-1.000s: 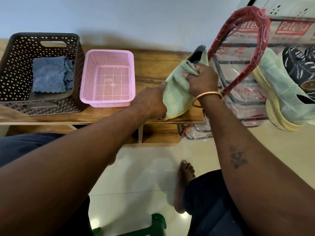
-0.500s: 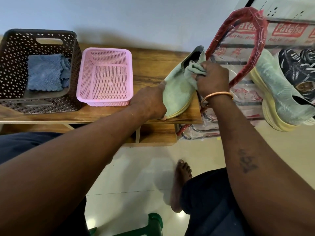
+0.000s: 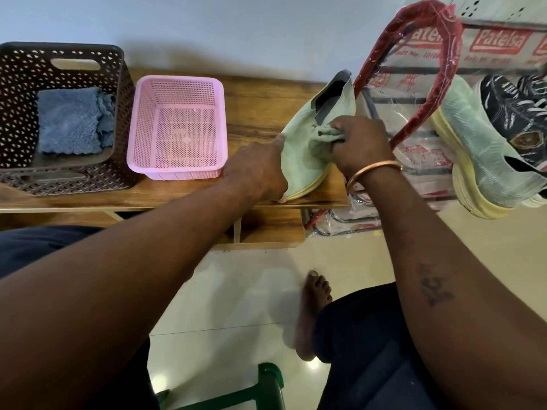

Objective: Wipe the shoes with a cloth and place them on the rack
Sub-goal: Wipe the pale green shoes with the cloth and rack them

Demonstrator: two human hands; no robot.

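A pale green shoe (image 3: 305, 161) with a yellow sole lies on the right end of the wooden bench (image 3: 254, 102), its toe toward me. My left hand (image 3: 257, 170) grips the toe end and steadies it. My right hand (image 3: 359, 145) holds a bunched green cloth (image 3: 324, 134) against the shoe's upper, near the opening. The rack (image 3: 414, 69), red-framed and wrapped in plastic, stands just right of the bench. On it sit the matching green shoe (image 3: 479, 143) and a dark patterned shoe (image 3: 515, 110).
A brown perforated basket (image 3: 17, 161) at the bench's left holds a blue cloth (image 3: 72, 119). A pink basket (image 3: 177, 170) stands beside it. Below are the tiled floor, my bare foot (image 3: 313, 303) and a green stool frame (image 3: 266, 383).
My right hand has drawn the cloth back down the shoe from the heel collar toward the middle of the upper. The left hand has kept its hold on the toe.
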